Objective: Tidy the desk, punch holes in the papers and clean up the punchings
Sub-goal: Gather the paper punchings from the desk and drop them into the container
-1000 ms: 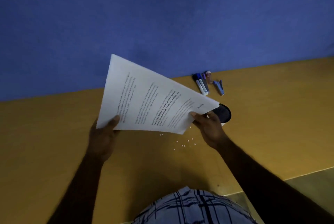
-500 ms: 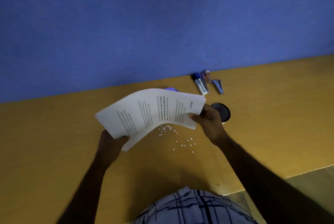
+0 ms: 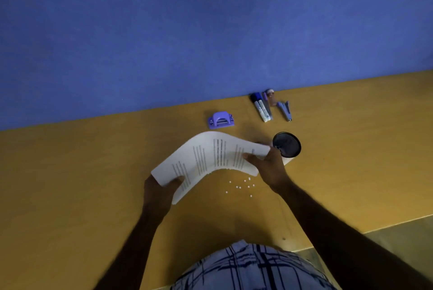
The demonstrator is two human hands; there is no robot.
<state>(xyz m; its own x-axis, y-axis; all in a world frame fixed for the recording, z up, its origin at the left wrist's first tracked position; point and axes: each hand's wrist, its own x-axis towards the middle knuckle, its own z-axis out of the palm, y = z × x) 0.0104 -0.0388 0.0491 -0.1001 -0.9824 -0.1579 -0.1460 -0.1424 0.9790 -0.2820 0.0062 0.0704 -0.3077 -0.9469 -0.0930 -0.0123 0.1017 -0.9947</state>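
Both hands hold a stack of printed white papers [image 3: 206,161] just above the yellow desk [image 3: 70,184]. The stack is bent into a curve. My left hand [image 3: 159,190] grips its lower left end, and my right hand [image 3: 267,165] grips its right end. Several small white punchings [image 3: 241,185] lie scattered on the desk under and just right of the papers. A purple hole punch [image 3: 221,120] stands behind the papers, near the blue wall.
A black mesh cup [image 3: 287,144] lies right beside my right hand. Two markers [image 3: 261,108], a small tube and a purple stapler [image 3: 284,110] lie at the back by the blue wall [image 3: 210,32]. The desk's front edge runs lower right.
The papers have come down from an upright, flat hold to a low, bent one near the desk. The hole punch, hidden behind them before, now shows.
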